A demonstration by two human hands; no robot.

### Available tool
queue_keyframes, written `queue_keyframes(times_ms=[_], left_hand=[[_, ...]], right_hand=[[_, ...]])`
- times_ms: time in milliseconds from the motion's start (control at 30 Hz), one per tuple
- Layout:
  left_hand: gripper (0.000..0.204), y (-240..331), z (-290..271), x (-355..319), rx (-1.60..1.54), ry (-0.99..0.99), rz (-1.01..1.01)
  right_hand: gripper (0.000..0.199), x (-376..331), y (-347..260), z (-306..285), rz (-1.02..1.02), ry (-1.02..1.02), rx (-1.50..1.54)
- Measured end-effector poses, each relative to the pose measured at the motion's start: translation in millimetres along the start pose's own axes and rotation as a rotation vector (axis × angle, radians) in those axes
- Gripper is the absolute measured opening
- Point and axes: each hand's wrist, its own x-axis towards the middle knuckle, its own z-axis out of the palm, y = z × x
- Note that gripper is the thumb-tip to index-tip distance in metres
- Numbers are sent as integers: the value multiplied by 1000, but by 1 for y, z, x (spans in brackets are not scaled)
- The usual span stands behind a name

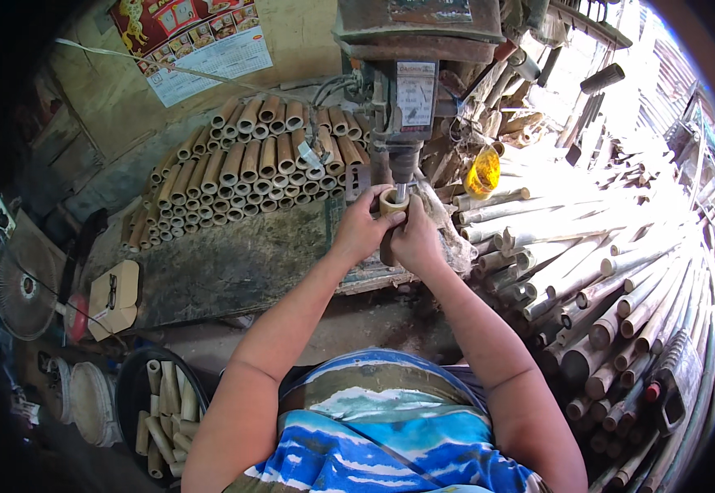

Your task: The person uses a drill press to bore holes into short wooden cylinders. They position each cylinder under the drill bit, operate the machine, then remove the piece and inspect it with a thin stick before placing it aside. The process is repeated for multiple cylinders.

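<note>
Both my hands grip a short hollow bamboo piece (389, 203) under the drill press (405, 99). My left hand (361, 223) wraps its left side, the thumb lying across the front near the rim. On the other side my right hand (415, 242) is closed round it, fingers partly hidden behind. The shiny metal bit (402, 191) below the chuck reaches down at the piece's open top; how deep it goes I cannot tell. The lower end of the piece shows between my palms.
Cut bamboo tubes (251, 164) are stacked on the worn workbench (209, 275) to the left, with an open cardboard box (115, 297) at its end. Long bamboo poles (604, 279) pile up at right. A black tub (136, 370) holds more pieces, near a fan (27, 283).
</note>
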Motion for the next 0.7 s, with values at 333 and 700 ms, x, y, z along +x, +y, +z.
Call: queue_keyframes(times_ms=[333,700], left_hand=[[52,-3,11,9,9,-36,-24],[53,1,20,7,118,-48,-5]], right_hand=[[37,2,15,-5,-14,23,0],[30,-5,11,-17,70,7,43]])
